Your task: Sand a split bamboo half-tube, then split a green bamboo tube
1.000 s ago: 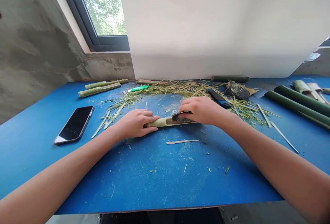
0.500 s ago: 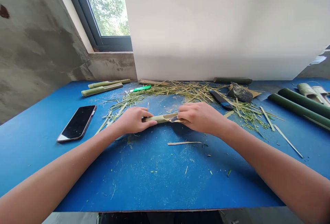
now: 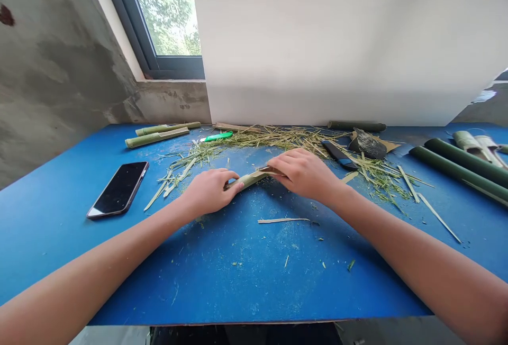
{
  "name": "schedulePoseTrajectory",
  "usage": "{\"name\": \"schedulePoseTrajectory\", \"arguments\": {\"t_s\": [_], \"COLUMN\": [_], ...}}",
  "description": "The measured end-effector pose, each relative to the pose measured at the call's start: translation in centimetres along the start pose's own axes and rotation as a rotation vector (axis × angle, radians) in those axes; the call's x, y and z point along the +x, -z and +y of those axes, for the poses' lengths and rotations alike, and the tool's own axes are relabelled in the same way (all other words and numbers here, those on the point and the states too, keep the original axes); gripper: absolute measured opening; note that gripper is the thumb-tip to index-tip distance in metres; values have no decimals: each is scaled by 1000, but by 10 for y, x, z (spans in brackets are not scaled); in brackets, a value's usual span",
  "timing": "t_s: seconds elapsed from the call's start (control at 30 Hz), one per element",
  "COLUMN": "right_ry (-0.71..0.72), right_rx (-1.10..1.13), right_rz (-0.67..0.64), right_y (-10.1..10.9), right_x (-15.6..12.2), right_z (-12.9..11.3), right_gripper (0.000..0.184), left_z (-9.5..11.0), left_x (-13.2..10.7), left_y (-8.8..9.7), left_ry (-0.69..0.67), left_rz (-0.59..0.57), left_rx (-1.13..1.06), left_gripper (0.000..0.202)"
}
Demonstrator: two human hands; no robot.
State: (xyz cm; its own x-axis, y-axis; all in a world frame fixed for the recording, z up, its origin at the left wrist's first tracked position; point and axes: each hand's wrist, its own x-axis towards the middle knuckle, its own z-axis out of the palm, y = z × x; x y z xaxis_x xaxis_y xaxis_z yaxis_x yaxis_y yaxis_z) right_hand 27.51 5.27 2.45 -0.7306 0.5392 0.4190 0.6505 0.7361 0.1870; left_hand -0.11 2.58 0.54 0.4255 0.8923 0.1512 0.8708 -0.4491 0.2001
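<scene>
Black smartphone lies on the blue work table, well left of the hands. Left hand: fingers closed, gripping the near end of a short bamboo section, pale green, its surface shaved and splintery, held tilted low over mid-table between both hands. Right hand: fingers curled shut over the far end and a dark knife blade, exact hold partly hidden; beyond, dry bamboo shavings lie strewn, dark green bamboo tubes at far right.
</scene>
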Motion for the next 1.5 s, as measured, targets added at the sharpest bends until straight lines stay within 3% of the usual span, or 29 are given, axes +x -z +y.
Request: {"name": "schedulePoseTrajectory", "arguments": {"t_s": [0.1,0.2,0.33,0.43,0.57,0.63,0.77,0.9,1.07,1.2,1.37,1.5], "right_ry": [-33,-58,59,126,-10,-59,-21,-164,-54,-235,-108,-249], "right_rx": [83,57,-2,91,153,172,253,212,317,235,271,197], "right_rz": [-59,-25,20,-40,-96,-84,-98,-121,-122,-165,-188,-199], "right_y": [-10,-16,-20,-25,-35,-40,-42,-39,-41,-40,-39,-36], "right_x": [-2,-2,1,-1,-7,-8,-3,-2,-3,-4,-4,-5], "right_z": [8,7,-4,3,18,15,2,1,1,7,6,7], "right_gripper": [28,27,26,36,41,40,40,36,40,39,41,38], "left_z": [8,11,13,15,15,14,15,16,17,16,16,16], "left_x": [-3,-5,-6,-6,-5,-5,-6,-7,-8,-8,-8,-8], "left_y": [0,-1,-2,-1,1,0,-3,-2,-2,-2,0,0], "left_ry": [40,56,58,80,118,121,118,137,124,130,122,127], "left_rz": [-33,-44,-29,-33,-68,-66,-37,-58,-51,-54,-63,-69], "left_rx": [6,17,48,36,-1,-8,-4,21,36,46,41,55], "left_gripper": [48,45,42,42,43,43,40,42,42,44,45,46]}}
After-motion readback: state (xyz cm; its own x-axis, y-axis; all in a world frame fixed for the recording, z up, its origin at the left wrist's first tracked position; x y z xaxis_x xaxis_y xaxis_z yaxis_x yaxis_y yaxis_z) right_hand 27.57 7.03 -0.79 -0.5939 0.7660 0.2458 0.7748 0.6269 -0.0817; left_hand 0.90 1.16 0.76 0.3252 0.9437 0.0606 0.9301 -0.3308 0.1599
